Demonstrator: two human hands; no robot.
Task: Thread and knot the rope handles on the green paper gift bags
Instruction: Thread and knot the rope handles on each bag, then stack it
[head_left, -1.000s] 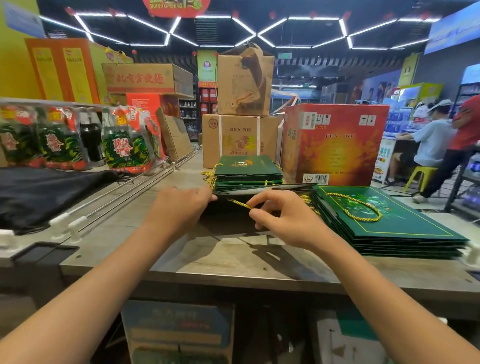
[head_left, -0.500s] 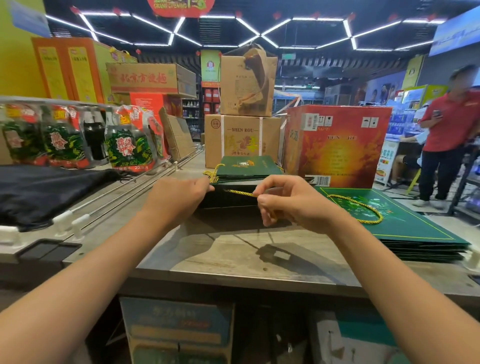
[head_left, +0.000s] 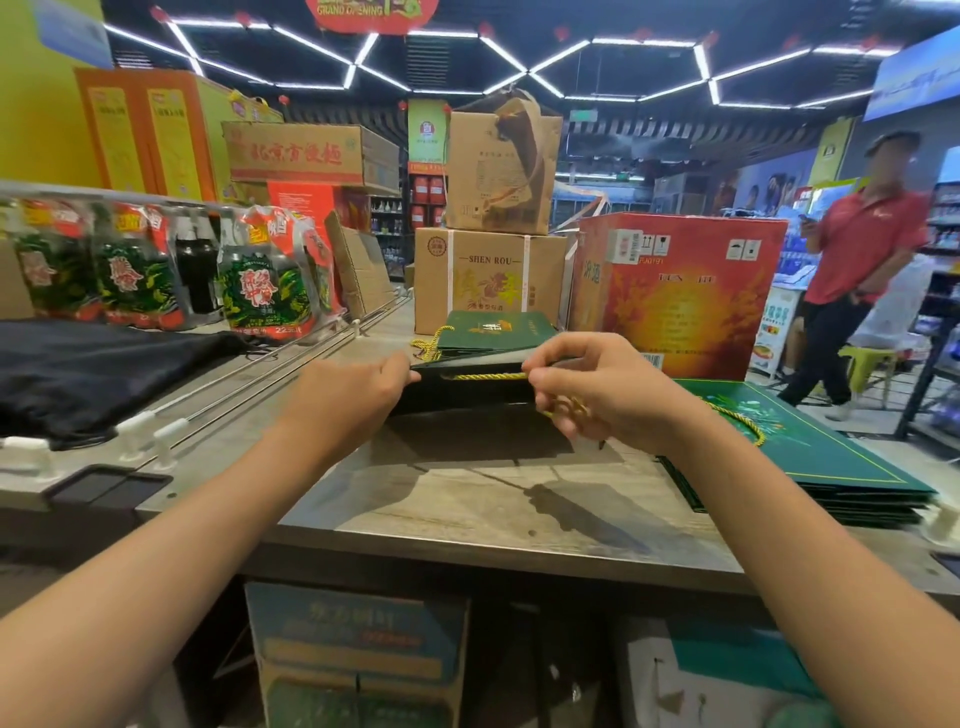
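Note:
A flat dark green gift bag (head_left: 467, 392) is held up off the counter, its top edge toward me. My left hand (head_left: 345, 397) grips the bag's left end. My right hand (head_left: 597, 387) pinches a gold rope (head_left: 488, 376) that runs taut along the bag's opening, with more rope bunched under its fingers. A stack of flat green bags (head_left: 810, 452) lies at the right with a gold rope loop on top. Another stack of green bags (head_left: 493, 332) with gold ropes sits behind.
Brown cartons (head_left: 488, 275) and a red box (head_left: 680, 296) stand at the back of the grey counter (head_left: 467, 509). Packaged bottles (head_left: 260, 280) and a black cloth (head_left: 93, 369) lie at left. A person in a red shirt (head_left: 857, 280) stands at right.
Both hands have raised the bag higher off the counter. My right hand has pulled the gold rope rightward until it lies taut. The person in red walked into view.

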